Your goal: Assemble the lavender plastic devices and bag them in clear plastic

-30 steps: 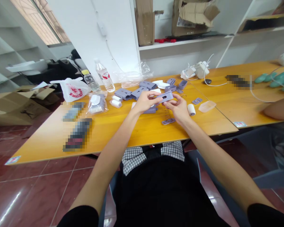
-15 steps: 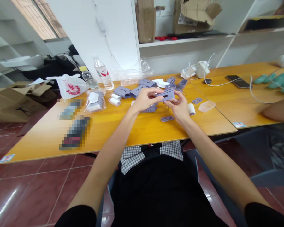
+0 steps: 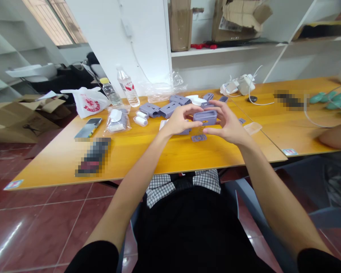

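My left hand (image 3: 182, 120) pinches the left end of a purple plastic casing (image 3: 206, 118), thumb in front and fingers behind, above the table. The casing's open, rounded rim faces up towards me. My right hand (image 3: 228, 123) curves around its right end with thumb and fingers spread. The thumb shows below the casing, apart from it; whether the hidden fingertips touch it I cannot tell. A flat purple plate with cut-outs (image 3: 199, 138) lies below the hands, a small coil spring (image 3: 201, 129) just above it. More purple casings (image 3: 168, 109) lie behind my left hand.
White rolls (image 3: 140, 121) and a bagged purple-and-white item (image 3: 117, 122) lie left. Behind them stand two bottles (image 3: 128, 88) and a white plastic bag (image 3: 90, 102). A clear tray (image 3: 252, 128) sits right, near white chargers (image 3: 246, 84). Another person's arm (image 3: 333, 135) rests at far right.
The casing has been turned so its open rim faces me instead of its long slotted side. My right hand has opened wider and moved right of it.
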The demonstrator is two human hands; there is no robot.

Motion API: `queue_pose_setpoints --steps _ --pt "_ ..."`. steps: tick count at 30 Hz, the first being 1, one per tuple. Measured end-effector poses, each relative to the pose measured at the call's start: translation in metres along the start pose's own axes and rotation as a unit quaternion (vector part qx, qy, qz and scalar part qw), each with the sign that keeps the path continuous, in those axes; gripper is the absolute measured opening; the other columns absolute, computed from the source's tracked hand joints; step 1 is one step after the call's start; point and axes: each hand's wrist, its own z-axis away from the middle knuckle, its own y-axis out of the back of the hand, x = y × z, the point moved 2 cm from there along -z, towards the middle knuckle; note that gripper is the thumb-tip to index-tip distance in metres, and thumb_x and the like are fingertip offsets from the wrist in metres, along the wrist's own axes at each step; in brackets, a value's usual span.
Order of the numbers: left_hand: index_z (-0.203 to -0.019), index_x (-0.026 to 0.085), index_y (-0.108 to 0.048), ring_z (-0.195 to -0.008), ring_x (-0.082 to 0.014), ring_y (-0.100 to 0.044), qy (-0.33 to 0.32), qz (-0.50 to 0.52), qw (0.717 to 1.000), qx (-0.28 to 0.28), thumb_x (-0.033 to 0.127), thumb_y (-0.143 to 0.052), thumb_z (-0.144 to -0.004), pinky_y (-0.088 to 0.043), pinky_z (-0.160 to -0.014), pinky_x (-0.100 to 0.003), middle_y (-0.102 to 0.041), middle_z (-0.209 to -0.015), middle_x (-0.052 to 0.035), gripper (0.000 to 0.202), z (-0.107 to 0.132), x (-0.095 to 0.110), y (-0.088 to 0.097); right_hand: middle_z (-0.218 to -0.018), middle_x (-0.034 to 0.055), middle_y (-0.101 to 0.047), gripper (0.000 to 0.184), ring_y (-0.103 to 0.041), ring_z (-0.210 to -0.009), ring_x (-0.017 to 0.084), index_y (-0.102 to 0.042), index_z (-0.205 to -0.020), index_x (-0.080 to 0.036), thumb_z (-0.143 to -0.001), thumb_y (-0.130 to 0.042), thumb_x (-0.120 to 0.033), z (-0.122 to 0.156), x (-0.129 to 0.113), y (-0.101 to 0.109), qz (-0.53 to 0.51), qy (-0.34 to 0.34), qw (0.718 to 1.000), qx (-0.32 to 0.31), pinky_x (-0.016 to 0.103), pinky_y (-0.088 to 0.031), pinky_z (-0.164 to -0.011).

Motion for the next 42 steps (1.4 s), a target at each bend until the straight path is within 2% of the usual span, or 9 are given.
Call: queue_pose_setpoints --steps 5,10,15,18,20,24,29,35,42 --pt "-0.126 0.022 -0.070 -0.117 -0.0306 -0.074 -0.012 -0.114 0.993 0.007 0.042 -0.095 -0.076 -0.058 -0.102 -0.045 -0.077 -0.125 -0.0116 0.060 0.002 0.005 0.007 -0.120 0.0061 -0.078 0.038 -0.075 -0.108 0.033 -0.079 -0.110 -0.031 -0.077 -0.094 -0.043 -0.001 0.002 -0.003 0.084 0.046 0.995 -0.006 0.052 -0.061 -0.099" --pt "-0.142 0.024 -0.066 -0.139 -0.0376 -0.062 0.030 -0.322 0.944 -0.068 0.040 -0.099 -0.067 -0.044 -0.121 -0.054 -0.068 -0.149 -0.0139 0.084 0.017 -0.003 0.033 -0.112 0.0054 -0.078 0.030 -0.073 -0.100 0.030 -0.075 -0.107 -0.029 -0.081 -0.086 -0.037 -0.001 0.006 0.000 0.139 0.059 0.988 0.007 0.046 -0.060 -0.090" --pt "-0.148 0.025 -0.064 -0.135 -0.0395 -0.064 0.093 -0.415 0.897 -0.120 0.039 -0.099 -0.063 -0.047 -0.115 -0.052 -0.069 -0.148 -0.0137 0.094 0.037 -0.030 0.058 -0.098 0.0023 -0.074 0.032 -0.067 -0.079 0.023 -0.069 -0.104 -0.028 -0.078 -0.086 -0.034 -0.001 0.009 0.012 0.174 0.036 0.984 0.000 0.041 -0.057 -0.078" --pt "-0.154 0.020 -0.060 -0.137 -0.0399 -0.064 0.110 -0.427 0.888 -0.130 0.044 -0.099 -0.062 -0.048 -0.115 -0.051 -0.067 -0.151 -0.0171 0.102 0.045 -0.033 0.068 -0.102 0.0037 -0.074 0.039 -0.071 -0.085 0.027 -0.068 -0.108 -0.029 -0.074 -0.088 -0.032 0.000 0.010 0.026 0.204 0.026 0.978 -0.016 0.043 -0.058 -0.079" --pt "-0.156 0.019 -0.058 -0.139 -0.0406 -0.063 0.129 -0.427 0.883 -0.145 0.050 -0.099 -0.062 -0.048 -0.117 -0.051 -0.065 -0.153 -0.0183 0.107 0.051 -0.028 0.071 -0.106 0.0047 -0.075 0.055 -0.072 -0.083 0.027 -0.068 -0.124 -0.031 -0.072 -0.087 -0.030 0.002 0.010 0.035 0.233 0.009 0.972 -0.037 0.045 -0.060 -0.079" --pt "-0.153 0.024 -0.061 -0.142 -0.0387 -0.061 0.177 -0.411 0.879 -0.167 0.054 -0.092 -0.072 -0.046 -0.122 -0.053 -0.065 -0.154 -0.0132 0.092 0.060 -0.005 0.066 -0.112 0.0070 -0.077 0.067 -0.075 -0.086 0.029 -0.064 -0.146 -0.031 -0.080 -0.077 -0.031 0.004 0.006 0.040 0.302 -0.011 0.947 -0.109 0.049 -0.062 -0.085" --pt "-0.145 0.027 -0.067 -0.136 -0.0370 -0.066 0.180 -0.390 0.889 -0.159 0.046 -0.091 -0.074 -0.050 -0.119 -0.052 -0.072 -0.146 -0.0083 0.078 0.062 0.012 0.054 -0.129 0.0094 -0.079 0.047 -0.075 -0.114 0.036 -0.076 -0.129 -0.029 -0.083 -0.075 -0.038 0.003 0.006 0.026 0.340 0.020 0.930 -0.141 0.055 -0.058 -0.102" --pt "-0.146 0.026 -0.067 -0.135 -0.0376 -0.067 0.167 -0.385 0.897 -0.140 0.044 -0.093 -0.073 -0.052 -0.118 -0.054 -0.072 -0.146 -0.0091 0.079 0.063 0.008 0.052 -0.095 0.0047 -0.084 0.014 -0.078 -0.090 0.030 -0.079 -0.089 -0.028 -0.084 -0.075 -0.040 0.001 0.009 0.016 0.317 0.006 0.936 -0.153 0.044 -0.059 -0.087" --pt "-0.142 0.024 -0.070 -0.133 -0.0364 -0.069 0.143 -0.353 0.915 -0.133 0.041 -0.094 -0.071 -0.053 -0.116 -0.054 -0.074 -0.143 -0.0092 0.076 0.065 0.007 0.057 -0.077 0.0029 -0.077 0.023 -0.069 -0.068 0.023 -0.075 -0.077 -0.025 -0.078 -0.082 -0.047 0.001 0.011 0.023 0.241 -0.053 0.961 -0.121 0.036 -0.053 -0.064"
